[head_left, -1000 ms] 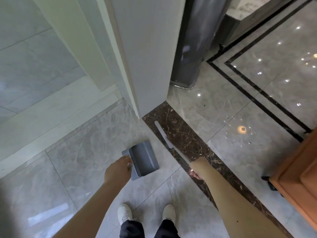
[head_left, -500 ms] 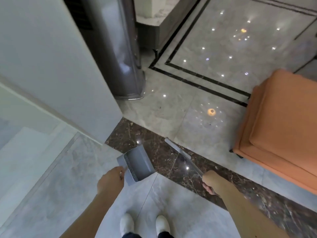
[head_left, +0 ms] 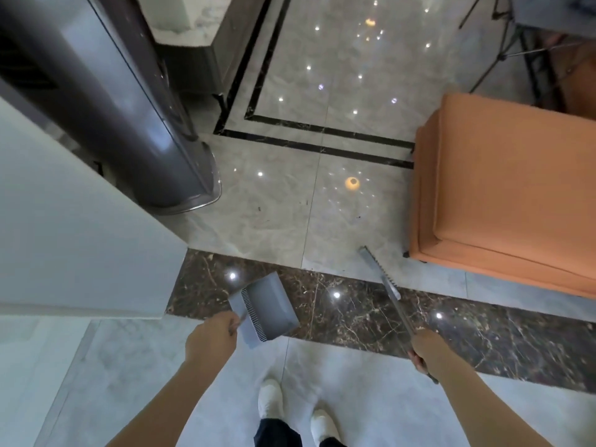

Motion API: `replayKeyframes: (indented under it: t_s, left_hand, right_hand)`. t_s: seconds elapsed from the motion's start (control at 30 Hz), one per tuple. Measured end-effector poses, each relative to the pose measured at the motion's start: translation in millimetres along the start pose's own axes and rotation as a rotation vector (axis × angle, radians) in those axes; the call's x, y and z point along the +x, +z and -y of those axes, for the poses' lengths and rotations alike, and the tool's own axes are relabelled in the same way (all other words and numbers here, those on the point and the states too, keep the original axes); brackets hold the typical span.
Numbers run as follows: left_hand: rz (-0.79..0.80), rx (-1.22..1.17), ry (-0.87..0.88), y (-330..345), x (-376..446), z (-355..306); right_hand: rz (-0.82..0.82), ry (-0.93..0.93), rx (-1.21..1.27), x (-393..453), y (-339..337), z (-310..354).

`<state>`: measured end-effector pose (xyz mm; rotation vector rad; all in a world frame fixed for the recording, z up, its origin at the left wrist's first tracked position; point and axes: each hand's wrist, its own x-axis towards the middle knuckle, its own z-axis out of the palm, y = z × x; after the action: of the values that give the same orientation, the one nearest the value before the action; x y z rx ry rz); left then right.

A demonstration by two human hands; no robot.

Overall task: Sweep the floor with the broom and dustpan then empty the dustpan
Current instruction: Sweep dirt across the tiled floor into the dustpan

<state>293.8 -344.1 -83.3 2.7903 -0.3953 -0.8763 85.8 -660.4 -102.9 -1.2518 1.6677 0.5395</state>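
Note:
My left hand (head_left: 211, 338) grips the handle of a grey dustpan (head_left: 269, 304), which hangs just above the dark marble strip with its comb teeth facing me. My right hand (head_left: 425, 348) is closed around the thin handle of the broom (head_left: 383, 279). The broom's narrow grey head reaches forward onto the light tile, near the corner of the orange seat. A few dark specks of dirt (head_left: 259, 208) lie on the glossy tile ahead.
A white wall corner (head_left: 96, 237) stands at left, with a tall dark cylindrical unit (head_left: 129, 117) behind it. An orange upholstered seat (head_left: 503, 195) fills the right. Black stand legs (head_left: 503, 56) are at the far right. My white shoes (head_left: 271, 398) stand on grey tile.
My view has swung right and forward: the wall corner slid left and the orange seat came fully into view. Both hands kept their grip, and the broom head moved out toward the seat.

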Motion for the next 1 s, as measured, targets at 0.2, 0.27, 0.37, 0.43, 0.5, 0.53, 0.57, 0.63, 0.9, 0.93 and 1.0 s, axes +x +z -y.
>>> replayKeyframes:
  t_s: [0.2, 0.27, 0.37, 0.43, 0.5, 0.53, 0.57, 0.63, 0.9, 0.93, 1.0]
  left_hand:
    - [0.023, 0.055, 0.064, -25, 30, 1]
    - [0.049, 0.068, 0.067, -26, 40, -1]
    - [0.079, 0.097, 0.037, -30, 55, -3]
    - [0.075, 0.087, 0.01, -32, 60, -1]
    - [0.071, 0.065, -0.024, -36, 62, 0]
    - [0.067, 0.047, -0.047, -38, 62, 1]
    - [0.064, 0.029, -0.07, -39, 61, 3]
    - [0.052, -0.013, -0.117, -39, 60, 6]
    - [0.013, -0.159, -0.26, -33, 39, 39]
    - [0.01, -0.177, -0.27, -32, 35, 43]
    - [0.01, -0.222, -0.296, -30, 25, 54]
  right_hand:
    - [-0.039, 0.215, 0.141, 14, 17, 19]
    - [-0.028, 0.243, 0.188, 22, 19, 23]
    - [-0.057, 0.253, 0.206, 37, 21, 26]
    - [-0.049, 0.247, 0.208, 44, 20, 27]
    - [-0.051, 0.25, 0.205, 49, 18, 25]
    - [-0.035, 0.255, 0.19, 53, 17, 25]
    - [-0.021, 0.251, 0.175, 56, 18, 24]
    - [0.002, 0.276, 0.143, 57, 23, 29]
    - [0.182, 0.165, -0.158, 22, 86, 63]
    - [0.202, 0.178, -0.189, 18, 95, 65]
    - [0.221, 0.143, -0.191, 5, 108, 68]
